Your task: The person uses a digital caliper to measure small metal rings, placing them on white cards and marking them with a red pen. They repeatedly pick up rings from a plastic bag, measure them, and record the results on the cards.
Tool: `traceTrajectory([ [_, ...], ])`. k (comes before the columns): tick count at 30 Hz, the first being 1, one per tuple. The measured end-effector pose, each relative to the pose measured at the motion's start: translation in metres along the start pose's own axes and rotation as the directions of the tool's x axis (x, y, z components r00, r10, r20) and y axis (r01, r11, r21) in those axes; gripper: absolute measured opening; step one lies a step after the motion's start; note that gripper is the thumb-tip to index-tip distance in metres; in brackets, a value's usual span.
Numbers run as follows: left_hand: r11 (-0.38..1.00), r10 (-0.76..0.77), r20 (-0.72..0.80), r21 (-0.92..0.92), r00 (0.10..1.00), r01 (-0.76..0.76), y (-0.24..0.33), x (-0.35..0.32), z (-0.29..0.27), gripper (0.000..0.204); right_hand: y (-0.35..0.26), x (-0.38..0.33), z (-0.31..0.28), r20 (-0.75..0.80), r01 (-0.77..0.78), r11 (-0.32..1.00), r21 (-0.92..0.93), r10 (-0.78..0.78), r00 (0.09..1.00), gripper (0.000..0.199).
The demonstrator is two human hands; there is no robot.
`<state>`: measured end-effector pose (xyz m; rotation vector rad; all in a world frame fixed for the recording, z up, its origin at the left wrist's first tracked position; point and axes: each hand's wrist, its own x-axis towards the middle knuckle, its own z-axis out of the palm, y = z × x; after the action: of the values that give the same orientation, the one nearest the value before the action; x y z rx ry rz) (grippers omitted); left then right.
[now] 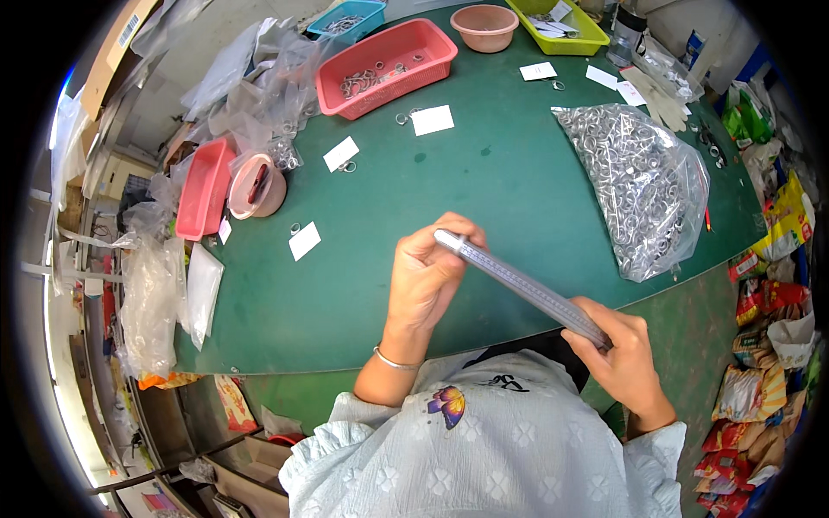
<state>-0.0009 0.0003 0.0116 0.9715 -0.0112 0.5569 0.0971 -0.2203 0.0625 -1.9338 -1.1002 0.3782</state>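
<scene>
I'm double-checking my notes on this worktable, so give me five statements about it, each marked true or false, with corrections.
1. The left hand and the right hand both hold the gray rod. True.
2. The gray rod lies flat on the green table. False: it is held between the two hands.
3. The clear bag of metal rings lies on the right side of the green table. True.
4. The yellow-green tray stands left of the long pink basket. False: it stands to its right.
5. The round pink bowl stands between the long pink basket and the yellow-green tray. True.
</scene>
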Motion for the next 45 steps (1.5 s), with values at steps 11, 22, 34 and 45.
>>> traceTrajectory([
  [11,0.986,-0.16,0.152,0.058,0.975,0.153,-0.014,-0.005,0.023,0.033,-0.004,-0.001,-0.002,0.035,-0.003,0.998,-0.057,0.005,0.999,0.028],
  [22,0.995,-0.092,0.219,0.051,0.971,0.083,-0.015,0.001,0.024,0.037,-0.008,-0.002,-0.002,0.004,-0.002,1.0,-0.02,0.002,1.0,0.028],
  [34,0.997,-0.069,0.074,0.026,0.995,0.067,-0.021,-0.002,0.023,0.04,-0.006,0.003,0.006,-0.064,0.051,0.999,0.009,-0.05,0.997,0.026],
  [45,0.994,-0.014,0.192,0.106,0.981,-0.007,-0.022,0.003,0.011,0.034,0.0,0.002,0.009,-0.021,0.035,0.999,-0.001,-0.035,0.999,0.029],
])
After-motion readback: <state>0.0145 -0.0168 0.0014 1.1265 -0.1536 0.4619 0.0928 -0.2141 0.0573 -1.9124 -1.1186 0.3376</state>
